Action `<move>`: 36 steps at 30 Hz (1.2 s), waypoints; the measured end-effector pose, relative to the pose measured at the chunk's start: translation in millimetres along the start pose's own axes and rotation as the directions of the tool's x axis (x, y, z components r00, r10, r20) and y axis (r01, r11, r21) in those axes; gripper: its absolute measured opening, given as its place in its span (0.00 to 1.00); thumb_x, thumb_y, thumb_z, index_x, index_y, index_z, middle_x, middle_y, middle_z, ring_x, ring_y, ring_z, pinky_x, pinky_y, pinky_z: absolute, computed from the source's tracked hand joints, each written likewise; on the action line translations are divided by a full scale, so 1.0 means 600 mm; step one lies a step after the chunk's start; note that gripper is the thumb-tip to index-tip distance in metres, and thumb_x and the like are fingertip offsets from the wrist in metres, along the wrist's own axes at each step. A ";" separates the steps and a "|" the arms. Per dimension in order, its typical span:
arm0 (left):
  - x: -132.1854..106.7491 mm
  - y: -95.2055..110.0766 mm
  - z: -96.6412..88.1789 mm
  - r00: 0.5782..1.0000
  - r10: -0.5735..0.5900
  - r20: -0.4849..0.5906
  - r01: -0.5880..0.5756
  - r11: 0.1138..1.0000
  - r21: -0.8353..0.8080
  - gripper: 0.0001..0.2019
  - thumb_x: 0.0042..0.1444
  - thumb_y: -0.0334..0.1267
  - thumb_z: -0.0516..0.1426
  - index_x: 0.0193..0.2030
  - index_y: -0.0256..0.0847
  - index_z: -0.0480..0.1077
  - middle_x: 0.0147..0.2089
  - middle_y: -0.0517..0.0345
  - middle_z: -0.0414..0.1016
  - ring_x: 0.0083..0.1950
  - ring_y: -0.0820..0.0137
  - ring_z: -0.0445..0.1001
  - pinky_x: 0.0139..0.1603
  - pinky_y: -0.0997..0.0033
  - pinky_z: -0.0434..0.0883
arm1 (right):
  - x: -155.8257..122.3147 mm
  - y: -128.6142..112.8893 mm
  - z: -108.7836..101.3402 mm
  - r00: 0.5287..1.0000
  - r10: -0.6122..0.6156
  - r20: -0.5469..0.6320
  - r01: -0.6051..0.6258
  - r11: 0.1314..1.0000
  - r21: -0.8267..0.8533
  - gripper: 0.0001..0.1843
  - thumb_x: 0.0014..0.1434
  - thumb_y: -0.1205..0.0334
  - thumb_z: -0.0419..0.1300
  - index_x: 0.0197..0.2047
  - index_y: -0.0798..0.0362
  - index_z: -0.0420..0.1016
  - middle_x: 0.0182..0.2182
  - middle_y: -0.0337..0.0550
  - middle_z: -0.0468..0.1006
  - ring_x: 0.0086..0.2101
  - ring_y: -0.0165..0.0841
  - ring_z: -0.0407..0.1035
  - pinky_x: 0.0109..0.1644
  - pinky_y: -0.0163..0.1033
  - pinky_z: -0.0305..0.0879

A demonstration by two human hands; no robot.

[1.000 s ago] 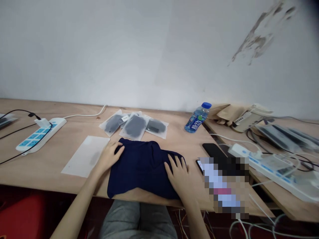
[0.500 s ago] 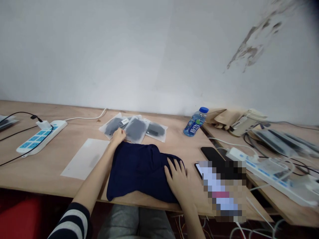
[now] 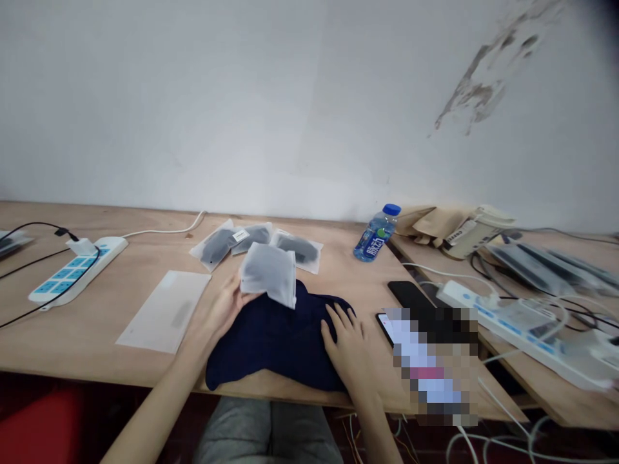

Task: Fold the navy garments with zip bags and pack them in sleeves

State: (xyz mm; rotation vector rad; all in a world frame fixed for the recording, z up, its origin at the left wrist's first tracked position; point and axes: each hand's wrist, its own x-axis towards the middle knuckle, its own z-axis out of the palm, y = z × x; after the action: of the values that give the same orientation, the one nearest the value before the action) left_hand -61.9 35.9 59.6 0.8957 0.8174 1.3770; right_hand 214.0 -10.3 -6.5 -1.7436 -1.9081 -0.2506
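Note:
A frosted zip pouch with something dark inside (image 3: 269, 270) is gripped at its left edge by my left hand (image 3: 231, 303). It is tilted, raised over the far part of a folded navy blue cloth (image 3: 271, 341) near the table's front edge. My right hand (image 3: 347, 341) lies on the right end of that cloth, fingers spread, holding nothing. Beyond the held pouch, more frosted pouches with dark contents (image 3: 217, 245) rest on the table, one with a small white label. To the left of the cloth lies a flat frosted bag (image 3: 164, 312).
A white power strip (image 3: 80, 270) with a plugged-in charger is at the left. On the right are a blue-capped bottle (image 3: 376, 235), a black phone-like slab (image 3: 406, 293), a pixelated phone (image 3: 425, 367), another power strip (image 3: 512, 328), cables and a paper cup (image 3: 476, 232).
My left hand has lifted the front pouch off the group and brought it nearer, over the cloth. My right hand stays on the cloth.

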 end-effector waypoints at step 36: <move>-0.223 -0.097 0.071 0.942 -0.248 -0.228 0.316 0.884 0.344 0.26 0.50 0.64 0.56 0.26 0.39 0.67 0.12 0.64 0.65 0.11 0.78 0.57 0.13 0.79 0.51 | -0.009 -0.147 -0.051 0.783 0.023 0.622 -0.575 0.409 0.709 0.15 0.55 0.51 0.56 0.27 0.54 0.70 0.18 0.34 0.66 0.20 0.27 0.57 0.24 0.33 0.52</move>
State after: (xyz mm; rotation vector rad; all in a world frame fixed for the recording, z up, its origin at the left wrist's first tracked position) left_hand -3.1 -99.1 22.4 0.9078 1.3305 1.0666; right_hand 136.8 -42.8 35.6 -1.3730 -1.4390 1.3152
